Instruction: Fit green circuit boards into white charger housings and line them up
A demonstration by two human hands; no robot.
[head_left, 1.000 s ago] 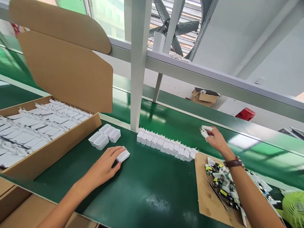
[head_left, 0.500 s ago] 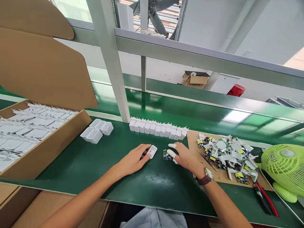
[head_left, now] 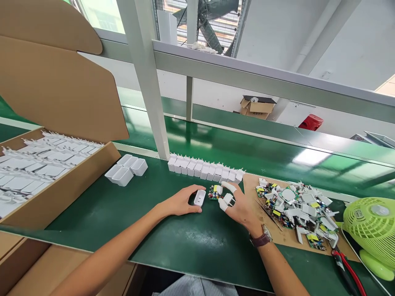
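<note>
In the middle of the frame, the left hand (head_left: pixel 182 201) pinches a small white case (head_left: pixel 200 198); the right hand (head_left: pixel 240 206) pinches a green board (head_left: pixel 213 192).

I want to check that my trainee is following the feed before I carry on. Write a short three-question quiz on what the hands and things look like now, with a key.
1. True or false: a watch is on the wrist of the right hand.
2. Multiple choice: which of these is nearest to the right hand?
A) the pliers
B) the circuit board
C) the green fan
3. Fill in the blank: the left hand has its thumb and fingers around a small white ____.

Key: 1. True. 2. B. 3. Case.
</note>
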